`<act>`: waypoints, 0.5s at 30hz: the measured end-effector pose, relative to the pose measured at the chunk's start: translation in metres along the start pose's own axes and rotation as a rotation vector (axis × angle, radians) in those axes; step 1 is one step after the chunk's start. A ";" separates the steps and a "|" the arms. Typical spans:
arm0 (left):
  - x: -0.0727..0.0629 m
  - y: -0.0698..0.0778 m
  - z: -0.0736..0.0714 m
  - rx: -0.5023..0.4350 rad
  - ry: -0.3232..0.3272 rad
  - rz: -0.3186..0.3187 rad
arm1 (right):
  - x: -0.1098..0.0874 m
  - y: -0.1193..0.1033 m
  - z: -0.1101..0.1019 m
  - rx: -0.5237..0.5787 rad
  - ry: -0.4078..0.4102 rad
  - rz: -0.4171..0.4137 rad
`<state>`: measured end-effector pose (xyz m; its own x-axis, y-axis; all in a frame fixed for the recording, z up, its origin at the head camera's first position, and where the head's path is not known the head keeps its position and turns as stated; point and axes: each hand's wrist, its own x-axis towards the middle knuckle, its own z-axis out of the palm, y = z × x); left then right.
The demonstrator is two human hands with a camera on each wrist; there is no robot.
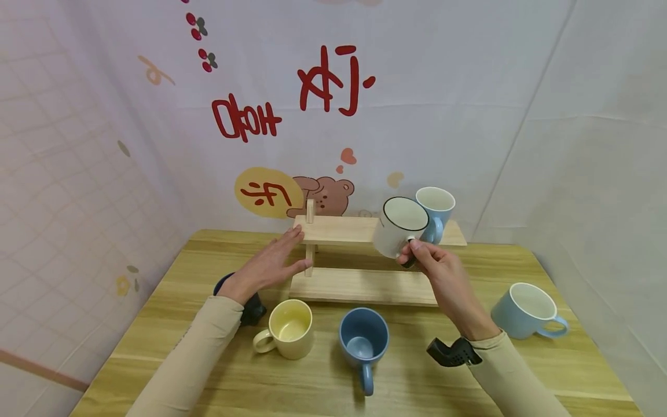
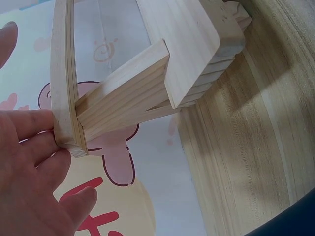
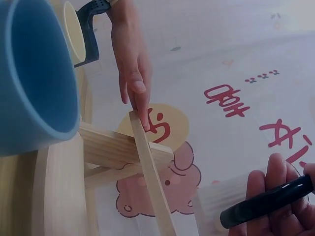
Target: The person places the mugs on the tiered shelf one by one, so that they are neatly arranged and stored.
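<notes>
My right hand grips the dark handle of a white mug with a black rim. The mug is tilted and overlaps the upper board of a two-tier wooden shelf in the head view. In the right wrist view, fingers wrap around its black handle. Just behind it, a light blue mug stands on the upper board. My left hand has its fingers extended, with the fingertips touching the left end of that board.
In front of the shelf stand a yellow mug and a blue mug on the wooden table. Another light blue mug is at the right. A dark blue rim shows partly behind my left wrist. A printed cloth hangs behind.
</notes>
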<state>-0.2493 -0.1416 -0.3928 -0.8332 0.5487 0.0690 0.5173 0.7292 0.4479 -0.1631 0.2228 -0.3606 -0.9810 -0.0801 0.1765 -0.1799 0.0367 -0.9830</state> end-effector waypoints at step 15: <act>-0.001 0.000 0.001 0.012 0.008 0.004 | 0.044 0.016 0.021 -0.016 0.107 0.019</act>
<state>-0.2481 -0.1425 -0.3936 -0.8329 0.5478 0.0782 0.5226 0.7323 0.4366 -0.2078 0.1990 -0.3701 -0.9861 0.0277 0.1636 -0.1619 0.0537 -0.9853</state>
